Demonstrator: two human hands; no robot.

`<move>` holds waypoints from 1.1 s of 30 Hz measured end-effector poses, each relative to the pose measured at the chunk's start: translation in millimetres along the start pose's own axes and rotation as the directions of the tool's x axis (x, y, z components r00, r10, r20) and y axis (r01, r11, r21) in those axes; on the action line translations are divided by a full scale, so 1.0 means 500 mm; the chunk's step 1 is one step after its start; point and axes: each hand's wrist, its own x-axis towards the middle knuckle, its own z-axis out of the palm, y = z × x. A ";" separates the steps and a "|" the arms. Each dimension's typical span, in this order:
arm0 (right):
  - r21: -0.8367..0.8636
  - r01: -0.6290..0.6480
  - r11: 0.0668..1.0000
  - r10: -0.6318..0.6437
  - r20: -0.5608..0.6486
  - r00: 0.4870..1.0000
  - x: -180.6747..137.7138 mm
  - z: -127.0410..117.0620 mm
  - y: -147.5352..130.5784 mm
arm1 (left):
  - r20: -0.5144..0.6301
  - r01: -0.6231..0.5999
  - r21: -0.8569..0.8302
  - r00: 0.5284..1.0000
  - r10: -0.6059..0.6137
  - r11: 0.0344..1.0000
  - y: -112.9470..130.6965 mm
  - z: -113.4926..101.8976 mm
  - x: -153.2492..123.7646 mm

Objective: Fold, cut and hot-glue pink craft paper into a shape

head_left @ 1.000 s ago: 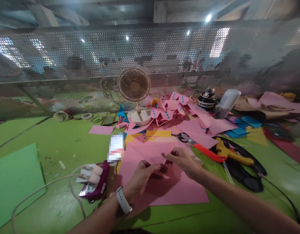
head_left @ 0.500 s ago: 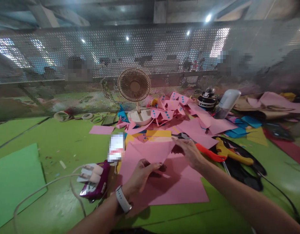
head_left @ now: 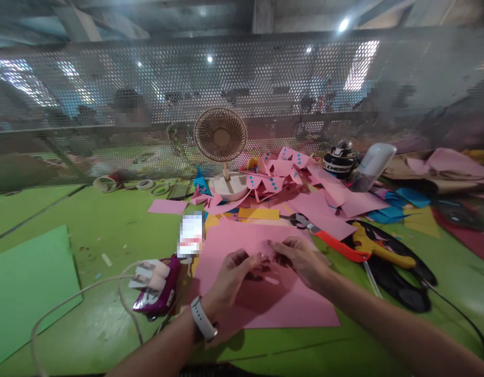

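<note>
Beige fan [head_left: 221, 138] beyond pink sheet [head_left: 297, 310]

Extends both forearms [head_left: 163, 337] over the near edge of the desk [head_left: 305, 356], left hand [head_left: 234, 275] and right hand [head_left: 305, 264] close together with bent fingers [head_left: 280, 248].

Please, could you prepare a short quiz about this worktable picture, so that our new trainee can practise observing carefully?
1. True or false: the left hand and the right hand are both over the large pink paper sheet.
2. Short answer: which wrist wears the watch with the white strap?
3. Fill the gap: seen from this camera, the round beige desk fan stands to the ____ of the tilted translucent bottle.

Key:
1. True.
2. The left wrist.
3. Left.
</note>
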 end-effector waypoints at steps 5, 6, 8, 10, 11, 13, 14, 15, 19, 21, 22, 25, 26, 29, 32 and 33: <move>0.158 0.000 0.987 0.021 -0.129 0.991 0.007 -0.002 -0.007 | -0.126 -0.114 -0.066 0.986 0.105 0.991 0.012 0.002 -0.005; 0.178 0.000 0.984 0.026 -0.145 0.989 0.007 -0.002 -0.006 | -0.115 -0.112 -0.047 0.988 0.106 0.993 0.013 0.003 -0.007; 0.191 0.002 0.982 0.030 -0.161 0.986 0.006 -0.001 0.000 | -0.081 -0.089 -0.020 0.993 0.087 0.996 0.013 0.008 -0.010; 0.183 0.008 0.983 0.022 -0.161 0.987 0.004 0.001 0.007 | -0.057 -0.059 -0.026 0.997 0.057 0.998 0.008 0.014 -0.010; 0.179 0.015 0.984 0.014 -0.157 0.987 0.003 0.003 0.010 | -0.052 -0.040 -0.035 0.998 0.038 0.999 0.004 0.017 -0.010; 0.182 0.025 0.983 0.002 -0.149 0.989 0.001 0.005 0.015 | -0.068 -0.002 -0.053 0.998 -0.002 0.999 -0.002 0.022 -0.009; 0.185 0.030 0.982 -0.002 -0.150 0.989 0.001 0.006 0.017 | -0.082 0.018 -0.060 0.996 -0.023 0.998 -0.005 0.023 -0.008; 0.182 0.037 0.983 -0.009 -0.153 0.988 0.001 0.007 0.019 | -0.095 0.033 -0.065 0.995 -0.039 0.997 -0.006 0.023 -0.007; 0.161 0.051 0.986 -0.025 -0.162 0.987 0.002 0.010 0.018 | -0.110 0.056 -0.117 0.992 -0.069 0.992 -0.009 0.018 -0.002; 0.172 0.038 0.984 -0.010 -0.160 0.987 0.002 0.010 0.016 | -0.115 0.071 -0.140 0.990 -0.087 0.988 -0.009 0.016 -0.001; 0.177 0.033 0.984 -0.005 -0.158 0.987 0.002 0.010 0.015 | -0.117 0.075 -0.146 0.989 -0.093 0.986 -0.009 0.015 -0.001; 0.166 0.045 0.985 -0.022 -0.140 0.990 0.001 0.010 0.014 | -0.121 0.053 -0.157 0.990 -0.072 0.986 -0.009 0.015 0.000; 0.159 0.056 0.986 -0.035 -0.132 0.991 0.000 0.011 0.014 | -0.117 0.036 -0.160 0.992 -0.056 0.986 -0.009 0.016 0.000; 0.136 0.082 0.987 -0.064 -0.131 0.989 -0.004 0.013 0.012 | -0.109 -0.013 -0.155 0.994 -0.004 0.988 -0.010 0.017 0.000; 0.101 0.080 0.992 -0.065 -0.144 0.987 -0.006 0.016 0.009 | -0.115 -0.049 -0.119 0.993 0.035 0.992 -0.010 0.017 -0.001; 0.091 0.078 0.993 -0.064 -0.144 0.988 -0.006 0.016 0.008 | -0.122 -0.057 -0.102 0.991 0.045 0.993 -0.010 0.017 -0.002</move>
